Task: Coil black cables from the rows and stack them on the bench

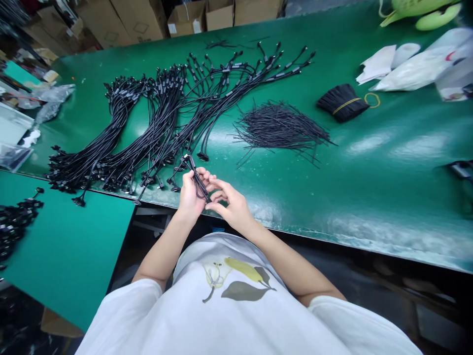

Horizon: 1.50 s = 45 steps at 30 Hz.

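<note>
"So, what's nearest?"

"A white shirt (229, 320) printed with yellow fruit and leaves, then two forearms reaching out over the table edge."

"And the hands?"

"The left hand (189, 196) grasps a folded black cable (200, 183) across its fingers and palm. The right hand (233, 206) is half curled, thumb and fingertips up at the cable's lower end. Whether they're pinching it, I can't tell."

"Where is that cable, exactly?"

"Above the near edge of the long green table (369, 197), tilted, its upper end close to the loose cables behind it."

"Anything else on the near side?"

"To the left, a lower green surface (74, 246) with a heap of dark connectors (16, 222)."

"Further in?"

"Three spreads of black cables: a left bundle (107, 135), a middle bundle (157, 118) beside it, and a looser right bundle (212, 111) fanning out at its far end. Right of those lies a pile of thin black strips (283, 125), then a thick black bunch (342, 102) with a yellow band around it."

"And at the back?"

"White packaging (414, 69) toward the right, and cardboard boxes (219, 16) beyond the far edge."
</note>
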Available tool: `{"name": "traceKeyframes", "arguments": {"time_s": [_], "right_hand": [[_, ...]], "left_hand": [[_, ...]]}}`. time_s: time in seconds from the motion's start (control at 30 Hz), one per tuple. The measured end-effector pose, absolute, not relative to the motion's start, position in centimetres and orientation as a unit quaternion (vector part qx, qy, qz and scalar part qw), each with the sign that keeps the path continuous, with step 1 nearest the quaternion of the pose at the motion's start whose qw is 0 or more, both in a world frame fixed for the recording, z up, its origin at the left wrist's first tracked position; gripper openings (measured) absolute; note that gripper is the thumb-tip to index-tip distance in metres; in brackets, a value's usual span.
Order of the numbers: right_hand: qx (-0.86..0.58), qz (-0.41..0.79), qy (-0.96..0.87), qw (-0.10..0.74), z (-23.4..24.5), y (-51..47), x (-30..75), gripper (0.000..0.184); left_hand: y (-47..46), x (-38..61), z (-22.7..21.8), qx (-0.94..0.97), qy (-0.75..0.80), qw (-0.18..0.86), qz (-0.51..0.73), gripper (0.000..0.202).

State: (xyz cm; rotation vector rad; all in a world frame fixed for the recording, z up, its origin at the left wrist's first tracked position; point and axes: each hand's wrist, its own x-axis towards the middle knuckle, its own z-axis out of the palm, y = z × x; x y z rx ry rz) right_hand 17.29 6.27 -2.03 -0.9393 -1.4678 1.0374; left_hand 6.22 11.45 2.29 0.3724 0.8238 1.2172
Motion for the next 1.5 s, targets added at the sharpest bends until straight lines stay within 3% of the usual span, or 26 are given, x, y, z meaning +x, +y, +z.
{"name": "traceKeyframes", "arguments": {"time_s": [0.1, 0.37, 0.77, 0.93, 1.0, 1.1, 1.3, 1.5], "right_hand": [[-0.389, 0.411, -0.635, 0.526, -2.1, 6.3, 17.3, 0.042], [-0.408, 0.427, -0.586, 0.555, -1.9, 6.0, 17.2, 0.029], [-0.43, 0.446, -0.575, 0.534, -2.2, 5.9, 16.9, 0.022], [-0.422, 0.493, -0.615, 0.448, -1.1, 6.7, 20.7, 0.022], [-0.447, 0.453, -0.612, 0.469, 0.3, 7.3, 23.0, 0.021], [-0.464, 0.283, -0.647, 0.534, 2.9, 8.2, 24.9, 0.03], [-0.391, 0.063, -0.827, 0.399, 4.6, 9.6, 24.3, 0.023], [-0.446, 0.051, -0.83, 0.332, 3.8, 10.6, 25.2, 0.04]], "left_hand": [[11.1, 6.7, 2.3, 0.158, 0.385, 0.705, 0.575, 0.036], [10.0, 8.0, 2.3, 0.131, 0.404, 0.721, 0.548, 0.036], [9.3, 8.2, 2.5, 0.158, 0.366, 0.732, 0.553, 0.032], [8.7, 7.6, 2.1, 0.291, 0.363, 0.703, 0.538, 0.021], [8.3, 7.5, 1.8, 0.364, 0.373, 0.673, 0.525, 0.025], [7.8, 7.6, 1.4, 0.431, 0.389, 0.673, 0.458, 0.03], [7.8, 7.8, 1.1, 0.504, 0.409, 0.655, 0.387, 0.028], [8.0, 7.7, 1.3, 0.463, 0.396, 0.724, 0.324, 0.026]]}}
